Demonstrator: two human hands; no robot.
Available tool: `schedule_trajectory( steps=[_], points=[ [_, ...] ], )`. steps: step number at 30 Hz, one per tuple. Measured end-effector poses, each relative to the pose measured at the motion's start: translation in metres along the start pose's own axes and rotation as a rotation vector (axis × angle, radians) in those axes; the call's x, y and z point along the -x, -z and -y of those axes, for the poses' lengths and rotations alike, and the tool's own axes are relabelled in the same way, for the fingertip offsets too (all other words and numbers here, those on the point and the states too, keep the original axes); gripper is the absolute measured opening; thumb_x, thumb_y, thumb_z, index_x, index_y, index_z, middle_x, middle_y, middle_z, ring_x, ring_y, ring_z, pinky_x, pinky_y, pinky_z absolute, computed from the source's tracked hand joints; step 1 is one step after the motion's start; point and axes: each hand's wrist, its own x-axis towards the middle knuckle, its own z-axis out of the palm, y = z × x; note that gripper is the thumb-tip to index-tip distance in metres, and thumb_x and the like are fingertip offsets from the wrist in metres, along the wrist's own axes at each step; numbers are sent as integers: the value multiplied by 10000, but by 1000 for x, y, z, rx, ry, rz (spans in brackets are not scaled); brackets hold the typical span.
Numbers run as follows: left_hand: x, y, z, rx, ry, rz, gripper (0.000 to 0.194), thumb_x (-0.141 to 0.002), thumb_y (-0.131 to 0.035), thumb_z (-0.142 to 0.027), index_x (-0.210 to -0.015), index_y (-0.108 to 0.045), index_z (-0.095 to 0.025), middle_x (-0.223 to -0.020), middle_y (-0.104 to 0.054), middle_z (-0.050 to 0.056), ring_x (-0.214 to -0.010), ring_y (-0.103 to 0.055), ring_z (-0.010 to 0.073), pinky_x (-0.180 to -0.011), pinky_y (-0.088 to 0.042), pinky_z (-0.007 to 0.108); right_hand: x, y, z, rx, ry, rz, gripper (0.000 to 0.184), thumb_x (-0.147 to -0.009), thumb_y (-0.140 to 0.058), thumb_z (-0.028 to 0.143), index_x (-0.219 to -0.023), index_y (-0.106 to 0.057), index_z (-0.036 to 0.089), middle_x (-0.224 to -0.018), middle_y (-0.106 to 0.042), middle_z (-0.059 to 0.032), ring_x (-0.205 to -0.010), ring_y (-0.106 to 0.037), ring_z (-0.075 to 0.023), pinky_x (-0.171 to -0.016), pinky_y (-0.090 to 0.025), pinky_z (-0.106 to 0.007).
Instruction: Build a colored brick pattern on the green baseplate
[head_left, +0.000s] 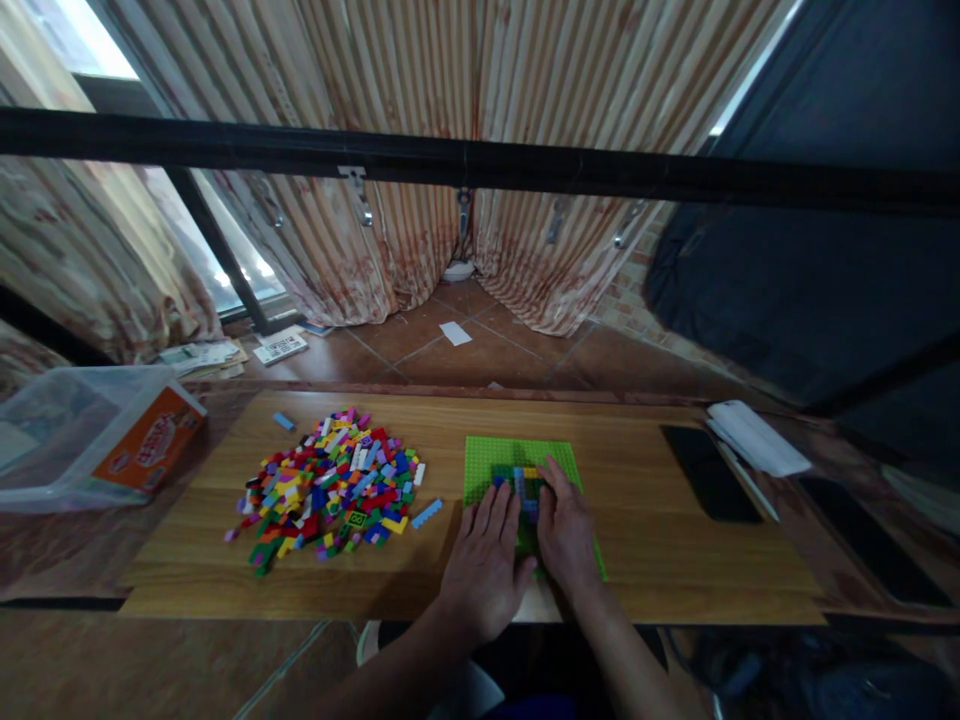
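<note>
A bright green baseplate [495,455] lies on the wooden table, with a few green, blue and yellow bricks [523,482] fixed near its middle. My left hand [486,558] rests flat on the plate's near left part, fingers stretched forward towards those bricks. My right hand [564,530] lies beside it on the plate, fingers extended and touching the built bricks from the right. Neither hand visibly holds a loose piece. A heap of many-coloured loose bricks [334,485] sits to the left of the plate.
A clear plastic box with an orange label [97,435] stands at the table's far left. A black phone [709,470] and white paper with a pen [754,440] lie at the right. A black horizontal bar [480,165] crosses in front of curtains.
</note>
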Motion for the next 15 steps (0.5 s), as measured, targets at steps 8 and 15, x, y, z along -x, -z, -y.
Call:
schedule_trajectory(
  steps=[8,15],
  points=[
    [0,-5,1,-5,7,-18,697,-882,-448,-392,-1489,-207,-146,-1567,-194,122,-1441,-168,299,-1123,-262,529,0,-5,-5,142,38,20,444,-926,-329,213,-1331,-493,136,-1154,-644,-153,-1110,-555,-266,-938,-450,-481],
    [1,-1,0,29,2,-27,681,-881,-447,-408,-1480,-236,-162,-1568,-202,108,-1443,-164,288,-1129,-254,517,2,-4,-6,115,63,4,460,-934,-319,245,-1358,-462,139,-1238,-610,-157,-1150,-542,-266,-945,-452,-494]
  ],
)
